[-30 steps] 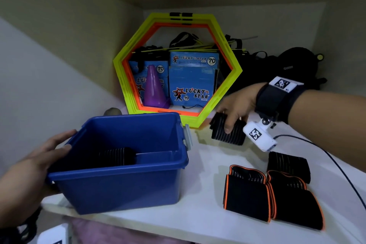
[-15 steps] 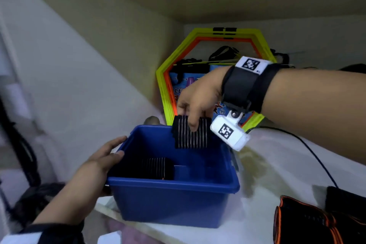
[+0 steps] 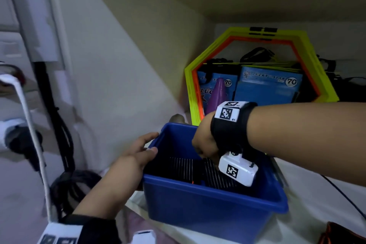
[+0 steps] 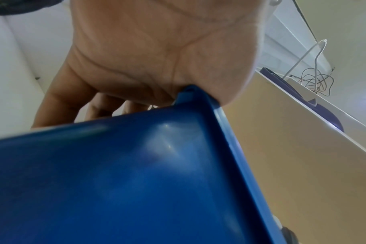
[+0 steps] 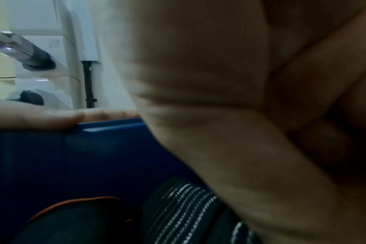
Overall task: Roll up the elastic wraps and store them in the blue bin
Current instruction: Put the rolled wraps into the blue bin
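The blue bin (image 3: 208, 210) stands at the front left of a white shelf (image 3: 316, 200). My right hand (image 3: 207, 156) reaches down inside it, fingers curled on a rolled black ribbed wrap (image 3: 215, 176) low in the bin. A second rolled wrap (image 3: 182, 166) lies beside it on the left. The right wrist view shows my right hand (image 5: 219, 99) over the striped roll (image 5: 184, 211), with an orange-edged roll (image 5: 73, 219) next to it. My left hand (image 3: 154, 142) rests on the bin's left corner, thumb along the rim and fingers straight on the outside; the left wrist view shows that hand (image 4: 157, 57) against the bin (image 4: 136, 181).
A yellow and orange hexagon ring stack (image 3: 257, 32) leans at the back, with blue boxes (image 3: 269, 87) and a purple cone (image 3: 216, 95) behind it. An orange-edged black wrap (image 3: 340, 233) lies flat at the front right. A black cable (image 3: 340, 190) crosses the shelf. The cupboard wall stands close on the left.
My right hand lifted the rolled wrap from the shelf near the hexagon, carried it over the bin and lowered it inside. My left hand stayed on the bin's corner.
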{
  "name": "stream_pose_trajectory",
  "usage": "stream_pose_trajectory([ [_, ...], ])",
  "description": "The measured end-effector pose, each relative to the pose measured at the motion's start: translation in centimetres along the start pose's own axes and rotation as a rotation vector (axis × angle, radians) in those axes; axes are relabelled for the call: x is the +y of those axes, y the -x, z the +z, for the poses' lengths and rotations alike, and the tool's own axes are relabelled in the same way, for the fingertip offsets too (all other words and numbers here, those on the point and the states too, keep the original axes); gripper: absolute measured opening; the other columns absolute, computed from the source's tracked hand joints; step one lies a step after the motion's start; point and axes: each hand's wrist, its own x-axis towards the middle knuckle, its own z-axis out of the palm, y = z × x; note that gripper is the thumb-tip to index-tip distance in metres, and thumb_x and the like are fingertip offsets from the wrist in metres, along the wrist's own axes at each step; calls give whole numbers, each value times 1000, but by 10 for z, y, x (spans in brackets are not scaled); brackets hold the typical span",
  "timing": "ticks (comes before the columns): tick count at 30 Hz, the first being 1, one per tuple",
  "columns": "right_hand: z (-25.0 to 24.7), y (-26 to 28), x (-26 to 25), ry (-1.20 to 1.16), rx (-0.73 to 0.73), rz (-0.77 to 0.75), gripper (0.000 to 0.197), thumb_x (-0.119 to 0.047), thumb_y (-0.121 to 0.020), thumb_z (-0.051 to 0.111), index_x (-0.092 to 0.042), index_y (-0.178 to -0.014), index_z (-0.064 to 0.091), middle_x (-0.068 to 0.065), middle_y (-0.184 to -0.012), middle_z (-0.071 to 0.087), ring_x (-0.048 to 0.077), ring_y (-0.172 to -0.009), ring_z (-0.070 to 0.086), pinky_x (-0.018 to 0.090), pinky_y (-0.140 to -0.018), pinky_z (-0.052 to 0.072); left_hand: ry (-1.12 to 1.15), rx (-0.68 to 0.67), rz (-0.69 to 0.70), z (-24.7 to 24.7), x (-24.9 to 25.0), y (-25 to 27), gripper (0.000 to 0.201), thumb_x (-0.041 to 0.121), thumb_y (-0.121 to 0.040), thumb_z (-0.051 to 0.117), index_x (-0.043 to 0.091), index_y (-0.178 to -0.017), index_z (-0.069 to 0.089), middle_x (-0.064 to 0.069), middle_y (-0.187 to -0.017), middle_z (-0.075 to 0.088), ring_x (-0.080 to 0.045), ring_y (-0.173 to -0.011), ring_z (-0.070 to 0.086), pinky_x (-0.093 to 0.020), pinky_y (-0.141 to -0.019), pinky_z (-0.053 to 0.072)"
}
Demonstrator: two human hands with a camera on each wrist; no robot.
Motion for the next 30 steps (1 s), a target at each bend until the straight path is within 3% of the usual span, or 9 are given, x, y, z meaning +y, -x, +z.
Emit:
stream_pose_trajectory([
  [2, 5, -6, -2, 16, 37, -20, 35, -30, -90, 69, -7, -116, 65, 6, -106, 66, 21, -87, 56, 25, -58, 39, 16, -1, 1, 0, 1, 0, 38, 14, -101, 47, 38, -128, 58, -19, -125, 63, -19, -71, 62, -25, -54, 46],
  [8, 11, -13, -5, 82, 80, 3, 32, -43, -87, 72, -13, -99, 65, 2, -88, 62, 19, -73, 57, 26, -52, 38, 21, -13, 5, 0, 1, -1, 39, 13, -102, 47, 38, -129, 58, -21, -125, 61, -16, -65, 62, -22, -46, 47],
  [11, 16, -16, -13, 125, 102, 47, 42, -42, -85, 75, -8, -109, 70, 0, -84, 62, 14, -63, 52, 26, -46, 34, 14, -18, 22, -1, 0, -1, 38, 14, -101, 48, 42, -125, 60, -18, -122, 64, -15, -65, 65, -26, -50, 48],
  [13, 18, -18, -18, 164, 119, 76, 44, -42, -84, 76, -10, -114, 70, 0, -92, 65, 16, -74, 59, 26, -46, 33, -12, -22, 35, -2, 0, 0, 38, 16, -101, 48, 45, -122, 60, -14, -119, 67, -15, -66, 66, -29, -55, 48],
  [15, 18, -19, -23, 197, 139, 100, 50, -45, -85, 74, -10, -119, 67, 2, -105, 66, 20, -95, 63, 28, -53, 36, -21, -25, 40, -2, -1, -1, 38, 16, -101, 48, 44, -122, 60, -13, -117, 67, -14, -64, 66, -28, -54, 48],
  [17, 17, -21, -24, 197, 146, 104, 49, -44, -88, 71, -10, -122, 66, 3, -104, 63, 22, -100, 62, 31, -61, 39, -5, -22, 33, -2, -2, -3, 38, 15, -101, 47, 42, -124, 60, -16, -112, 66, -12, -59, 64, -25, -50, 48],
  [23, 16, -16, -26, 173, 104, 65, 41, -37, -94, 65, -10, -124, 64, -3, -77, 52, 15, -70, 51, 28, -77, 39, 1, -14, 39, -1, -3, -4, 38, 14, -101, 48, 40, -126, 59, -9, -102, 66, -11, -56, 63, -23, -48, 48],
  [27, 11, 0, -11, -92, 123, 48, 38, -34, -89, 72, -10, -118, 67, 4, -105, 70, 20, -85, 63, 29, -73, 52, -24, -24, 26, -1, -2, -4, 37, 15, -101, 48, 41, -125, 60, -9, -103, 66, -14, -61, 63, -25, -49, 48],
  [30, 12, 18, 9, -432, 164, 44, 36, -27, -90, 72, -8, -120, 66, 7, -98, 70, 19, -69, 64, 22, -58, 56, -57, -36, 18, -3, -2, -4, 37, 15, -101, 48, 41, -125, 60, -14, -111, 68, -20, -69, 63, -27, -52, 49],
])
